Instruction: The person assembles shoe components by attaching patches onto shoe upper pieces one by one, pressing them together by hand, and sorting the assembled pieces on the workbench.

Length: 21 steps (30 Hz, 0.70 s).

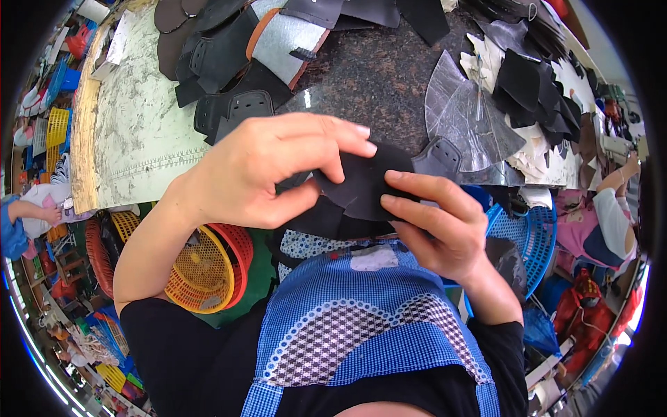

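A worker in a blue checked apron [417,351] handles a dark flat piece [368,170] at the near edge of a speckled stone worktop [375,83]. The left hand [271,163] pinches the piece's left side between thumb and bent forefinger, its other fingers reaching over the top; the right hand [445,222] grips the right side, two fingertips pressed flat on the surface. A second dark layer [358,228] shows just below the piece, though whether the two are joined cannot be told.

The step in hand looks like positioning or bending the piece by touch — a judgement from the finger placement. The next move seems to call for a steady right-hand hold while the left works the edge.

Perforated dark parts [250,104] lie beyond the left hand, and a shiny dark sheet [462,118] lies to the right. No brand or label can be read on the piece — the clearest marking is a ruler scale [156,165] along the pale board [160,90], too fine to make out.
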Tool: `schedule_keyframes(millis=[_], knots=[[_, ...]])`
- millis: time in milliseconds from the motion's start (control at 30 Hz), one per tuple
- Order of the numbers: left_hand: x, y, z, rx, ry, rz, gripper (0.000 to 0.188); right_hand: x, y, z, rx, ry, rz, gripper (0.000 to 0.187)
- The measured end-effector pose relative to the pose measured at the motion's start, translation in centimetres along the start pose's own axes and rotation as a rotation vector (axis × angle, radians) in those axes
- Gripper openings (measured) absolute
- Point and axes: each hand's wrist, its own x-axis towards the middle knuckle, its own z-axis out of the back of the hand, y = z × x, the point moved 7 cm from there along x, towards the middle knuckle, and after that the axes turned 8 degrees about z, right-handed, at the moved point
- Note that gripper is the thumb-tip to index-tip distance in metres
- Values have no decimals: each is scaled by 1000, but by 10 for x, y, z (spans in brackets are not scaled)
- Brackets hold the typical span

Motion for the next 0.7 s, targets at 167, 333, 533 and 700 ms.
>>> schedule_keyframes(millis=[167,333,533,700], knots=[[-8,18,-25,139,138,-74,30,-29,-22,-42,-48,-47,-135,28],[5,24,-20,165,59,-125,32,-19,-42,-33,60,-114,-267,23],[4,22,-23,297,113,-194,36,-15,-28,-26,-9,-152,-188,24],[1,27,-26,305,153,-159,40,-14,-20,-36,-99,-110,-109,25]])
